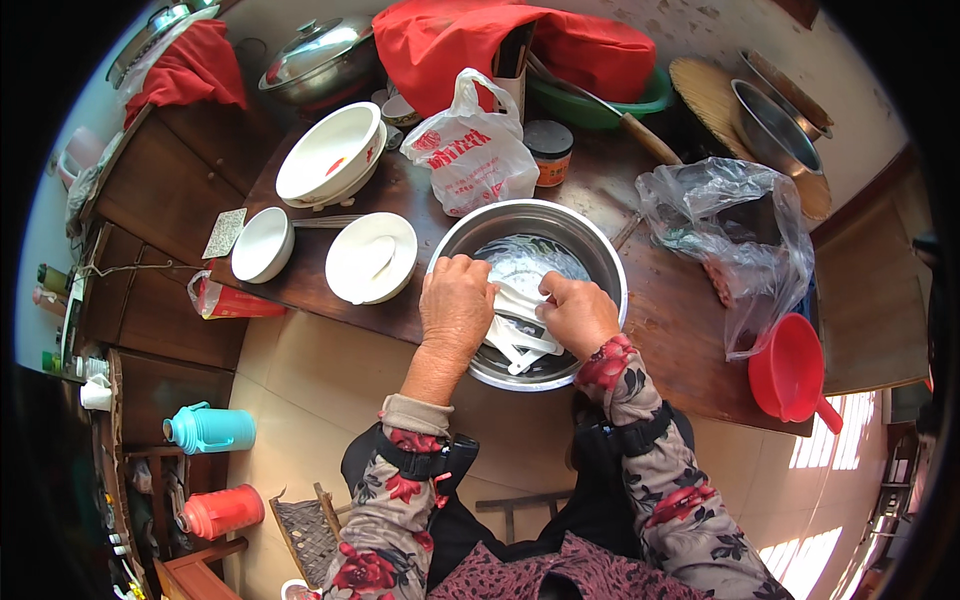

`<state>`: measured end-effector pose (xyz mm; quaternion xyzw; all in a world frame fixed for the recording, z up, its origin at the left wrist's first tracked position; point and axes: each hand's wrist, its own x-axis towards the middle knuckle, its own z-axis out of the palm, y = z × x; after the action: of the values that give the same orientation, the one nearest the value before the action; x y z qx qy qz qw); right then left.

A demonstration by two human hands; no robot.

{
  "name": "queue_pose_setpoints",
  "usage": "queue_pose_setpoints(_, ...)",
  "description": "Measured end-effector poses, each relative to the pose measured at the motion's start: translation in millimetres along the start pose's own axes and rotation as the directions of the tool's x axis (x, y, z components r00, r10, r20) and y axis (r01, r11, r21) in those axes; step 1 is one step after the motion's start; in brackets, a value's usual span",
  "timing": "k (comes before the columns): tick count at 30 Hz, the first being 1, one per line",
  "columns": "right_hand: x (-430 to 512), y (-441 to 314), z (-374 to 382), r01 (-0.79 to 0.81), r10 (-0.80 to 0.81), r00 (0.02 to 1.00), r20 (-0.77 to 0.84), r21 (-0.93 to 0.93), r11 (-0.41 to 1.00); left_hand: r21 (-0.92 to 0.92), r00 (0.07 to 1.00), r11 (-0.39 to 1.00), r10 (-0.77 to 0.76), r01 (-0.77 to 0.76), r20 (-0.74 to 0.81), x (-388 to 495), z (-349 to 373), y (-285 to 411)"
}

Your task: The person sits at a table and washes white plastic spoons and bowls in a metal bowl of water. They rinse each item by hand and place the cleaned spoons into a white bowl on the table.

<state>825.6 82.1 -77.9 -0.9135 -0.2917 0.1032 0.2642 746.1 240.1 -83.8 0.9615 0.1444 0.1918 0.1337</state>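
Before me a stainless steel basin point(613, 262) with water in it stands at the table's front edge. Both hands are over it. My left hand point(456, 300) and my right hand point(581, 313) grip a white soup spoon point(516, 301) from its two sides; fingers partly hide it. Several more white spoons point(517, 343) lie in the water below, crossing one another. Left of the basin sits a white bowl point(360, 274) with a white spoon point(377, 256) inside.
Behind the basin stand a white plastic bag point(480, 161) and a dark-lidded jar point(549, 152). White bowls point(262, 246) and larger stacked bowls point(330, 154) are at left. A clear plastic bag point(750, 240) and a red ladle point(787, 367) lie at right. Thermos flasks point(214, 429) stand on the floor.
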Motion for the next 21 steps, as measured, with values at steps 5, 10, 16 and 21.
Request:
queue_pose_setpoints(5, 2.1, 4.4, -1.0, -0.023, 0.023, 1.000, -0.015, -0.001, 1.000, 0.121, 0.993, 0.992, 0.015, -0.028, 0.114, -0.3, 10.0, -2.8)
queue_pose_setpoints(10, 1.5, 9.1, -1.9, 0.029, -0.029, 0.999, 0.025, -0.026, 0.999, 0.191, 0.992, 0.980, 0.025, -0.049, 0.125, 2.3, 13.7, -3.3)
queue_pose_setpoints(16, 5.5, 6.7, -0.6, 0.371, -0.299, 0.894, -0.333, 0.176, 0.912, -0.164, 0.990, 0.985, -0.039, 0.061, 0.133, 4.2, -7.4, -7.5)
queue_pose_setpoints(21, 2.3, -2.4, -2.6, 0.131, -0.110, 0.991, -0.074, 0.639, 0.758, -0.681, 0.964, 0.683, -0.165, 0.263, 0.207, 12.7, -14.4, -2.7)
